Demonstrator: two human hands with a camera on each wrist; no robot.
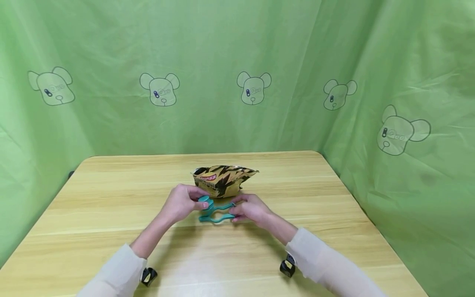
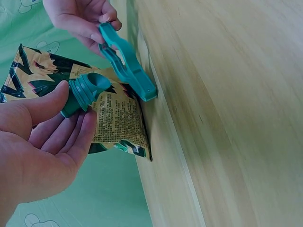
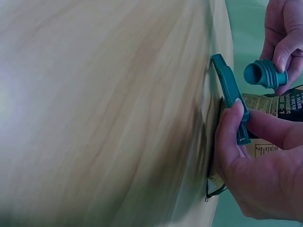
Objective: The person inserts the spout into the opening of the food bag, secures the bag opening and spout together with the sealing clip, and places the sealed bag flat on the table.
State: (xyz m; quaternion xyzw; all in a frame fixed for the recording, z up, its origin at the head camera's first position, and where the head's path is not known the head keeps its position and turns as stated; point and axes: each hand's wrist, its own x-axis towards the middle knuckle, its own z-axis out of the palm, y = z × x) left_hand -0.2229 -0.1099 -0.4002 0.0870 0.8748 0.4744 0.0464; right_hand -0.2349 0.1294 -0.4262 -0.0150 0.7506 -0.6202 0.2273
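Observation:
In the head view, my left hand [image 1: 182,202] pinches a teal screw-threaded spout cap [image 1: 205,201] between thumb and fingers. The left wrist view shows the ridged rim and hollow end of this spout cap [image 2: 85,92]. Opposite it, my right hand [image 1: 252,210] holds a teal bag clip [image 1: 219,220] by one end, with the two long arms of the clip spread apart. The clip [image 3: 229,85] and the spout cap look separate in the right wrist view. Just behind both hands lies a yellow and black snack bag [image 1: 226,179], its lower part partly hidden in the wrist views.
A light wooden table [image 1: 230,255] carries everything. Green curtains [image 1: 208,41] with bear-head drawings hang behind it and along its sides. Black wrist devices [image 1: 149,276] sit below both sleeves, close to the tabletop.

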